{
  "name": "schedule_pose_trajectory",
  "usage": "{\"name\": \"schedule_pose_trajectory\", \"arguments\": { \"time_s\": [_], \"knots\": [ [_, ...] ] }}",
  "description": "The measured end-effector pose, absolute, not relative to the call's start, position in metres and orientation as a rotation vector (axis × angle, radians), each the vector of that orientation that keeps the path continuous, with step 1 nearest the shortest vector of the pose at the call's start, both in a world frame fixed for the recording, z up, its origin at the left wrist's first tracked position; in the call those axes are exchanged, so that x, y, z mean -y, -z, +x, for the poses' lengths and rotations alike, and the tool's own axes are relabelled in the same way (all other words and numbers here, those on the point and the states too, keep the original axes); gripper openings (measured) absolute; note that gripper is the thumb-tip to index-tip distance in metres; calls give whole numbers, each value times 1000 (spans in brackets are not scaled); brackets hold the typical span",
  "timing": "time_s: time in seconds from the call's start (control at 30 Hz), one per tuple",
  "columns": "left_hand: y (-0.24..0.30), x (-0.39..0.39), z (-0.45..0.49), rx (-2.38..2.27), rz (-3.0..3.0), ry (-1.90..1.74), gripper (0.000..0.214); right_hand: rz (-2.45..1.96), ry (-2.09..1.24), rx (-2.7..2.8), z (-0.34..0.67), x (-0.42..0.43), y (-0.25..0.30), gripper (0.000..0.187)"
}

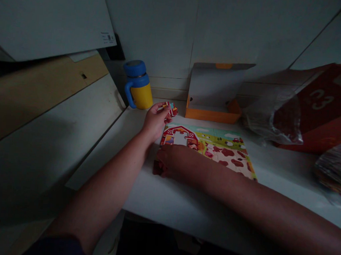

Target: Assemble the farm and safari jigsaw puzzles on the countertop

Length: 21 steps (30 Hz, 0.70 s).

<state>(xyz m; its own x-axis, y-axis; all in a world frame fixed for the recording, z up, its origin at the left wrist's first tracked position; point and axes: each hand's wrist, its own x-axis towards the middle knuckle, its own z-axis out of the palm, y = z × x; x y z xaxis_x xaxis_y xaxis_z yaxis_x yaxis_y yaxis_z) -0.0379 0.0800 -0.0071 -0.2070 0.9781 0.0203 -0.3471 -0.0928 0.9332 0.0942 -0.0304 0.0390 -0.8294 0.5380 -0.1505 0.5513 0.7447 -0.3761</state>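
A farm jigsaw puzzle lies on the white table, with a red barn on its left and a brown-spotted cow on its right. A pale gap shows in the barn's doorway. Just past the puzzle's far left corner, my left hand is closed on a colourful puzzle piece, pinched between thumb and fingers. My right hand reaches across the puzzle's near left part, fingers curled down on a dark red puzzle piece at the edge. My right hand and forearm hide the puzzle's lower left.
Behind my left hand stands a blue and yellow mug. An orange box with its lid up sits at the back wall. To the right are a red box, a clear plastic bag and another bag. Boards border the left.
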Motion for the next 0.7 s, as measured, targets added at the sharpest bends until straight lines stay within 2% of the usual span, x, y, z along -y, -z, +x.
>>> {"name": "schedule_pose_trajectory", "arguments": {
  "time_s": [0.7],
  "knots": [
    [3,-77,-36,-1033,856,-1534,17,873,524,-2934,91,41,-37,13]
  ]
}}
